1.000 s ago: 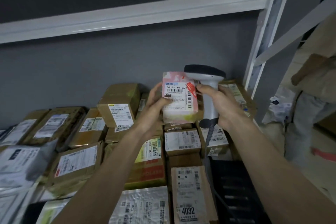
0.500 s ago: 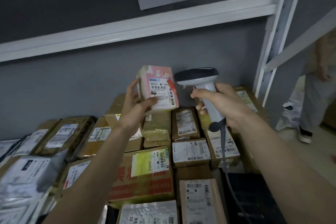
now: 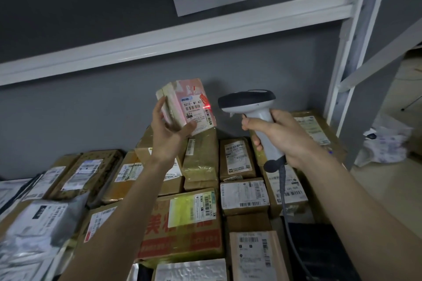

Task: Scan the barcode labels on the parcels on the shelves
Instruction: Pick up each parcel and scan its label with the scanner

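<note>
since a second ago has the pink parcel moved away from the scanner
Yes. The pink parcel was against the scanner; now the left hand holds it further left, a gap between them, with a red scan dot on its label.

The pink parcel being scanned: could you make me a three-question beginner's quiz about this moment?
1. True or false: the red scanner light falls on the pink parcel's label.
2. Which hand grips the barcode scanner? A) left hand B) right hand
3. Fill in: the parcel is held up above the ____ boxes on the shelf.

Key: 1 true; 2 B; 3 cardboard.
</note>
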